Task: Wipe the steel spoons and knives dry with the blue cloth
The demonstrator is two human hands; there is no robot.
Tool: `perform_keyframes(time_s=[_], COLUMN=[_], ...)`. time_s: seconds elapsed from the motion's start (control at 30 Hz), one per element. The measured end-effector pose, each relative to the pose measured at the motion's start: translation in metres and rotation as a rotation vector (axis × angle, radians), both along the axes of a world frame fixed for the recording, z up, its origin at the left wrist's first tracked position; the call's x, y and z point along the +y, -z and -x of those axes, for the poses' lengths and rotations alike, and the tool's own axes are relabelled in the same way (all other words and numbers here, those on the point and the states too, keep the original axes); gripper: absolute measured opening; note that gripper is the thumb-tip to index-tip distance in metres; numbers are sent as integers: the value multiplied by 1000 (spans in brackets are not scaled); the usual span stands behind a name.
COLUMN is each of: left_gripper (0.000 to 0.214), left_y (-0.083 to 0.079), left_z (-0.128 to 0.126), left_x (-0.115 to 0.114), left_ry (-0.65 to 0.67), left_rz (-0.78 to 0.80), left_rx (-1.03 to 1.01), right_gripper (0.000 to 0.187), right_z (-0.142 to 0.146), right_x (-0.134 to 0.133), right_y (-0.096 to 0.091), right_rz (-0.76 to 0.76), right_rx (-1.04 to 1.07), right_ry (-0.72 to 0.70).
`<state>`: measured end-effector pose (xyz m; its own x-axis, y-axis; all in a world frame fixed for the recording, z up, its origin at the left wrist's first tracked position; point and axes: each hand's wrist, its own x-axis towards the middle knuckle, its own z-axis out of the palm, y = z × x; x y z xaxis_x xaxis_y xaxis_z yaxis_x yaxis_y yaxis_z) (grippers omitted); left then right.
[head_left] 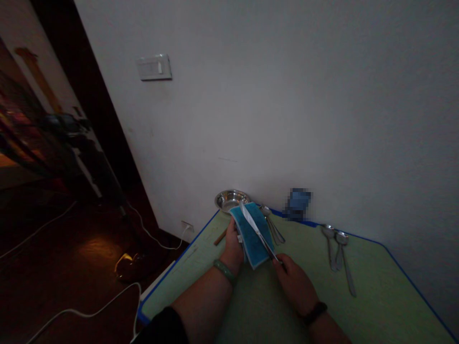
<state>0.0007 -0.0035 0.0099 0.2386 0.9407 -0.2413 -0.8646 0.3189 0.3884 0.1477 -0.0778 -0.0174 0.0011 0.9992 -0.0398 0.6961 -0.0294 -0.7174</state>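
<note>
My left hand [234,246] is closed on the edge of a blue cloth [260,246] with a pale border and a small white tag. The cloth is spread above the green tabletop. My right hand [296,284] grips the handle end of a silver table knife [251,220]. Its shiny blade lies over the face of the cloth, pointing up and left. Behind the cloth, a steel bowl [229,197] is partly covered from view. Several spoons [274,228] lie just right of the cloth. A brown stick-like thing [220,237] shows left of my left hand.
More spoons [340,236] lie on the right of the green table [380,286], which has a blue edge against the wall. A blurred-out blue object [298,203] stands at the back edge. White cables [96,313] run across the dark floor at left. A wall switch [154,68] is above.
</note>
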Motion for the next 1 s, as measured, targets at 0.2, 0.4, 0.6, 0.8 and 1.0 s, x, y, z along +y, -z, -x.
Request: perform_keyframes(time_s=[0.2,0.4,0.6,0.8,1.0], left_gripper=[32,33,35,37,37], left_y=[2,1,-1,1,4], left_z=[0,-1,0,0,1], left_x=[1,0,-1,0,2], left_ry=[27,11,14,19,-5], left_rz=[-97,-114,-95,-123,-85], left_rx=[31,51,37,30,58], right_gripper=[32,33,33,32,32], right_z=[-1,-2,-1,-2,-5], right_x=[-1,0,1,2,4], right_y=[0,1,1,0,2], right_rz=[-5,-11,-27,-42,-79], right_rx=[4,-22,13,62,113], right_ry=[-12,-22,3,48,90])
